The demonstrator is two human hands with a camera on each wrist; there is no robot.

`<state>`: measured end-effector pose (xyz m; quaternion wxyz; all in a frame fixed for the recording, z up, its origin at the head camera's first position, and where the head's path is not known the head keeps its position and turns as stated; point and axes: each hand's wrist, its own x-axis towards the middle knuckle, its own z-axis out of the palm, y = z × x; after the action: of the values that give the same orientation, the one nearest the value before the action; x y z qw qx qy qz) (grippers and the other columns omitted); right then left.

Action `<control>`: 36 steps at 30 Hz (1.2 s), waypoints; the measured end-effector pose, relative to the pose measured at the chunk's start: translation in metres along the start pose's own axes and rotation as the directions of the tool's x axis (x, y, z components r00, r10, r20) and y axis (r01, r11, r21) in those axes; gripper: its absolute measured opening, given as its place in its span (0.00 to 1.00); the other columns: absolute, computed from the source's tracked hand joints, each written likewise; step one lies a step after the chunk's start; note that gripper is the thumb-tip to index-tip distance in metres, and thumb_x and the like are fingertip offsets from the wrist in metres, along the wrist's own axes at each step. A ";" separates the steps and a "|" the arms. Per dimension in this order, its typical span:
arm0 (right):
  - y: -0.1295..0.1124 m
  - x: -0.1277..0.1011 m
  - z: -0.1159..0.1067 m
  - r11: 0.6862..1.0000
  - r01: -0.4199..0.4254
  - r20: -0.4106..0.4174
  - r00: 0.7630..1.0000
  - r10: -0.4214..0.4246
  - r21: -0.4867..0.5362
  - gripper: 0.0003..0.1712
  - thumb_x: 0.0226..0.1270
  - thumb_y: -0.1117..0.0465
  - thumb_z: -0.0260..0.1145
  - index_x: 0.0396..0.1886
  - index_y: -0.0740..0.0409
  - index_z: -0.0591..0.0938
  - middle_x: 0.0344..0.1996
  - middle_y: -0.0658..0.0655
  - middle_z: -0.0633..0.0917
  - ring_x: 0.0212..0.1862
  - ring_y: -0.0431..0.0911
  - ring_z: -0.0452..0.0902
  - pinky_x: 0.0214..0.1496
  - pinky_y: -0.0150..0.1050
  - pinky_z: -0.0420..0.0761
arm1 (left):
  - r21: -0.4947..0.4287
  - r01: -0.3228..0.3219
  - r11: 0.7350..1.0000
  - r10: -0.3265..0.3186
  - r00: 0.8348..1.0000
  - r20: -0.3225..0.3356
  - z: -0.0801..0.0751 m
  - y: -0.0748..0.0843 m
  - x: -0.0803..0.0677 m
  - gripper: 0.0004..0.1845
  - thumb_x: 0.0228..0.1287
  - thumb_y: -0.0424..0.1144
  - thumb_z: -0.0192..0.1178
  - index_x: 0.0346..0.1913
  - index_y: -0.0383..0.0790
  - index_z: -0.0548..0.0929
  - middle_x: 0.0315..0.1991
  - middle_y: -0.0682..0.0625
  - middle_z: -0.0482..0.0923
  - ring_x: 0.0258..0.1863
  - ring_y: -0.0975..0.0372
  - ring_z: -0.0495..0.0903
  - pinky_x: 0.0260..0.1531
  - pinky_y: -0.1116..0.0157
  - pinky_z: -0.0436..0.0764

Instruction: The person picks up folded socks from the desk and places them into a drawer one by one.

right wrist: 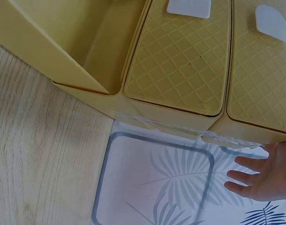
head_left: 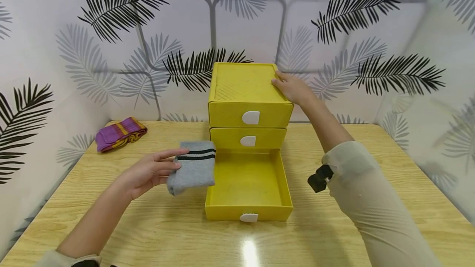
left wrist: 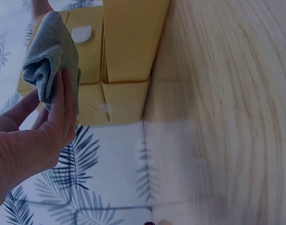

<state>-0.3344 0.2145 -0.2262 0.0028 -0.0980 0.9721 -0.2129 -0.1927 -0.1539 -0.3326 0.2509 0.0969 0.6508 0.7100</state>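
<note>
Socks first: far left of the head view, a purple striped sock (head_left: 120,133) sits folded on the wooden table (head_left: 371,226), well away from everything else. Moving right, the left hand (head_left: 148,172) has a folded grey sock (head_left: 193,168) pinched between thumb and fairly straight fingers, hanging just left of the open bottom drawer (head_left: 248,184), not over it yet. The wrist view shows the fold bunched loosely against the palm, so I'd guess it could flop open or snag the drawer's left wall on the way in. Centre frame is the yellow drawer unit (head_left: 246,94), with its top two drawers closed. On the right, the right hand (head_left: 293,87) rests on the unit's top right edge, fingers relaxed and flat, gripping nothing. The unit looks light, so a bump on that pulled-out drawer might shift the whole stack if that hand eases off
</note>
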 end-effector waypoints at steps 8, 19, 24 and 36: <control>0.001 -0.001 -0.001 1.000 0.008 -0.006 1.000 -0.008 0.003 0.33 0.74 0.46 0.37 0.73 0.55 0.49 0.69 0.64 0.51 0.68 0.60 0.42 0.66 0.54 0.44 | 0.066 0.009 0.998 -0.013 0.998 0.060 0.034 0.003 0.012 0.26 0.65 0.33 0.54 0.66 0.37 0.65 0.61 0.42 0.59 0.41 0.60 0.72 0.44 0.63 0.73; 0.004 0.000 0.003 1.000 0.013 -0.015 1.000 -0.013 0.002 0.33 0.74 0.47 0.38 0.72 0.56 0.49 0.69 0.65 0.52 0.68 0.60 0.43 0.66 0.54 0.45 | 0.132 0.022 0.991 -0.031 0.997 0.072 0.071 -0.004 0.045 0.24 0.64 0.30 0.54 0.64 0.37 0.69 0.43 0.46 0.70 0.37 0.60 0.73 0.37 0.63 0.72; 0.005 0.000 0.002 1.000 0.011 -0.017 1.000 -0.010 0.002 0.33 0.74 0.46 0.37 0.73 0.56 0.49 0.69 0.65 0.52 0.68 0.60 0.44 0.66 0.54 0.45 | 0.114 0.039 0.993 -0.047 0.997 0.065 0.087 -0.009 0.059 0.22 0.64 0.29 0.54 0.62 0.36 0.70 0.38 0.48 0.71 0.31 0.62 0.73 0.33 0.66 0.73; 0.002 0.001 0.001 1.000 0.013 -0.018 1.000 -0.013 -0.018 0.33 0.74 0.46 0.37 0.73 0.55 0.49 0.68 0.65 0.52 0.68 0.60 0.44 0.66 0.53 0.45 | 0.089 0.114 0.989 -0.111 0.993 -0.029 0.113 -0.030 0.088 0.21 0.62 0.25 0.56 0.58 0.36 0.74 0.38 0.47 0.73 0.24 0.63 0.71 0.25 0.70 0.73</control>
<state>-0.3361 0.2159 -0.2278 -0.0082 -0.1024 0.9733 -0.2053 -0.2083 -0.0116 -0.3631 0.2781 0.0628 0.6898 0.6655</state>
